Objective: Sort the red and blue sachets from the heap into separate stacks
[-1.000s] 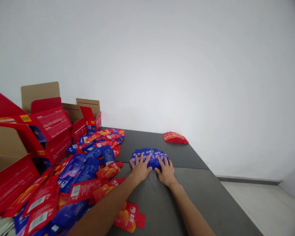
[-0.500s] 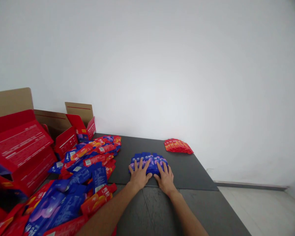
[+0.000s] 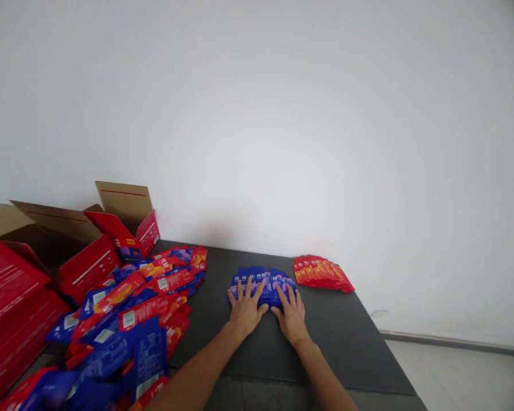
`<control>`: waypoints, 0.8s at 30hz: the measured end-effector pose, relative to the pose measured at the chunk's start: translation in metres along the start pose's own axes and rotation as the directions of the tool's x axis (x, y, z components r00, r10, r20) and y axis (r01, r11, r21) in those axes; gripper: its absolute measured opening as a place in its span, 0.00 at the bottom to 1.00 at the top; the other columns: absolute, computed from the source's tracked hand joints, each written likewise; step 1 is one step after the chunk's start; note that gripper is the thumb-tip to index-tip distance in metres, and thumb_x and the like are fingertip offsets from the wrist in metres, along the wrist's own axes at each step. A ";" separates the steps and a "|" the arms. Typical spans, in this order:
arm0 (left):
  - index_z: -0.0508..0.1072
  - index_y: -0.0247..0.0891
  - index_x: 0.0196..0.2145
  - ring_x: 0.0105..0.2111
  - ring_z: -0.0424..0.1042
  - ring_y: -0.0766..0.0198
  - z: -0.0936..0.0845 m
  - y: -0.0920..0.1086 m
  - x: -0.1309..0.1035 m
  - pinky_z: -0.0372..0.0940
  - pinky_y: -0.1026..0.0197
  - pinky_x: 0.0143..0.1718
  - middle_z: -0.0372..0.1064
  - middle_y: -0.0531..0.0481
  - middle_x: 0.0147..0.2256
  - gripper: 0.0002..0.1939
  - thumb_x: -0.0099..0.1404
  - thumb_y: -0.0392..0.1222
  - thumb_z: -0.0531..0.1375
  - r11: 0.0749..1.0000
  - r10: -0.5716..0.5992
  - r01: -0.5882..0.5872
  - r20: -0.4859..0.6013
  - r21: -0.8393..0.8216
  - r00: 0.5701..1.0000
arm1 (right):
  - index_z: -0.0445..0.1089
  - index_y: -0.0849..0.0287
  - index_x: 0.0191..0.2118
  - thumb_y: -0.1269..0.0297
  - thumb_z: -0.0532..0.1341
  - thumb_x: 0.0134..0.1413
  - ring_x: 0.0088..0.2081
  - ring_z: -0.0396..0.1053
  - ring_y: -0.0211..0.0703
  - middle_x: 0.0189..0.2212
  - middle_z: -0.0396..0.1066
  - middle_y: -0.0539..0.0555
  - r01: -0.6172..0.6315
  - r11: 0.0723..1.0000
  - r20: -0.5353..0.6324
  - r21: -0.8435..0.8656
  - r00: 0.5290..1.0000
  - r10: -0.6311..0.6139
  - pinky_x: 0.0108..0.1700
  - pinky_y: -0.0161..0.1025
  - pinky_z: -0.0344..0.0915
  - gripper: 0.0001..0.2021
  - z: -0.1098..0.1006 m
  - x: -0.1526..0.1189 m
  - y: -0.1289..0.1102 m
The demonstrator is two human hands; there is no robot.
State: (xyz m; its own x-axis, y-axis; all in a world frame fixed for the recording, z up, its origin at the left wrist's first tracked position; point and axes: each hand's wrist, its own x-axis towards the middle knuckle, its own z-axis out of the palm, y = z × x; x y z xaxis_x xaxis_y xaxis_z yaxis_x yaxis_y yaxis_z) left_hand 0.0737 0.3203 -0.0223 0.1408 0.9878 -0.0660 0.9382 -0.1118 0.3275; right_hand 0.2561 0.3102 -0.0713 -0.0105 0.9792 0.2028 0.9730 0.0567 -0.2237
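Observation:
A fanned row of blue packets (image 3: pixel 262 278) lies on the dark table (image 3: pixel 223 260) in front of me. My left hand (image 3: pixel 245 311) rests on the row's left part, palm down with the fingers spread. On the right part lies my right hand (image 3: pixel 292 319), its fingers also apart. The two thumbs are close together at the row's near edge. Behind and to the right, a second fanned row, of red packets (image 3: pixel 321 273), sits near the table's right edge with no hand on it.
A loose heap of red and blue packets (image 3: pixel 141 302) covers the table's left side. Beyond it stand open red boxes, one at the back (image 3: pixel 131 228) and a larger one (image 3: pixel 12 308) at the far left. A white wall (image 3: pixel 257 142) rises behind the table.
The camera view has shifted, so the boxes and heap appear further left and the red row lower and further right. Both hands stay on the blue packets.

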 end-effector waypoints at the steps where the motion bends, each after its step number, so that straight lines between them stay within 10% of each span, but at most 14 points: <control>1: 0.39 0.64 0.66 0.67 0.29 0.34 -0.001 0.001 0.007 0.28 0.27 0.59 0.32 0.55 0.70 0.38 0.63 0.60 0.53 1.000 -0.005 0.005 0.009 0.000 1.000 | 0.45 0.41 0.68 0.51 0.52 0.62 0.68 0.38 0.59 0.69 0.41 0.50 0.001 1.000 0.001 -0.001 1.000 -0.001 0.63 0.56 0.49 0.30 0.001 0.007 0.001; 24: 0.42 0.64 0.66 0.67 0.31 0.34 0.001 -0.010 0.098 0.28 0.27 0.59 0.33 0.53 0.70 0.38 0.62 0.63 0.52 0.999 0.028 -0.029 -0.031 -0.028 0.999 | 0.47 0.47 0.68 0.50 0.52 0.62 0.69 0.36 0.58 0.69 0.42 0.54 0.075 0.997 -0.018 0.010 0.997 -0.075 0.65 0.57 0.44 0.31 0.030 0.099 0.021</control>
State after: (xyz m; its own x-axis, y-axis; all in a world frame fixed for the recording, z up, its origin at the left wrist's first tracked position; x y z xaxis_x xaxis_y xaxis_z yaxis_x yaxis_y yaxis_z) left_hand 0.0787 0.4181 -0.0334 0.1572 0.9872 -0.0274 0.9245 -0.1373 0.3556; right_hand 0.2691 0.4142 -0.0844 -0.0793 0.9685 0.2360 0.9672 0.1321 -0.2171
